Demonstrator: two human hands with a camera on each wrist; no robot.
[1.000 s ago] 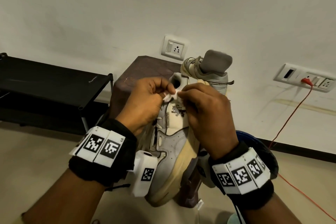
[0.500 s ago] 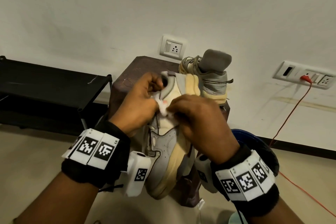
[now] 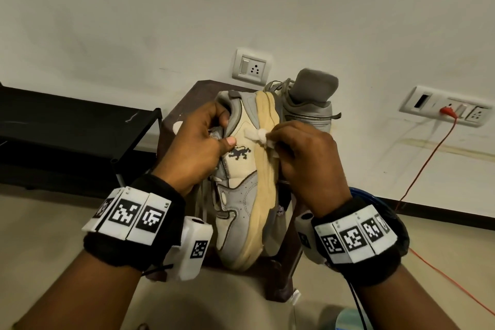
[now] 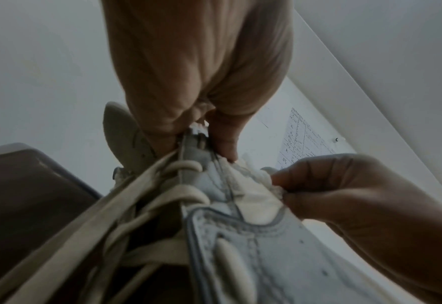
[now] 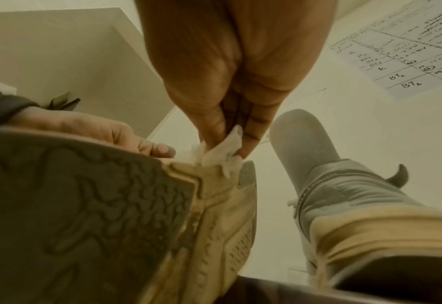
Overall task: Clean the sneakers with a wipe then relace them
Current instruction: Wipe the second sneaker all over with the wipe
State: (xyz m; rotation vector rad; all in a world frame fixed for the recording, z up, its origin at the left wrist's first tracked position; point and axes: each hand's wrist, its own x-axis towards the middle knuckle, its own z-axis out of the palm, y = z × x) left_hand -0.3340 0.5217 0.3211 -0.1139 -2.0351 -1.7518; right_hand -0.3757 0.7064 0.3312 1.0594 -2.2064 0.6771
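A cream and grey sneaker (image 3: 242, 190) stands on its toe on a brown stool (image 3: 187, 104), its yellowed sole turned to the right. My left hand (image 3: 203, 142) grips its collar near the heel, thumb on the side panel. My right hand (image 3: 300, 153) pinches a small white wipe (image 3: 263, 138) against the midsole edge. In the right wrist view the wipe (image 5: 225, 150) sits between thumb and fingers above the tread (image 5: 84, 205). Loose cream laces (image 4: 163, 195) show in the left wrist view. The second sneaker (image 3: 308, 107) stands upright behind.
A black low rack (image 3: 67, 126) stands at the left against the wall. Wall sockets (image 3: 251, 67) sit above the stool, and a red cable (image 3: 417, 177) runs from the right socket plate (image 3: 450, 110) down to the floor. A blue round object (image 3: 375, 198) lies behind my right wrist.
The sneaker has turned so its sole faces right. My right hand moved with the wipe from the upper near the collar out to the midsole edge. My left hand shifted its hold to the collar.
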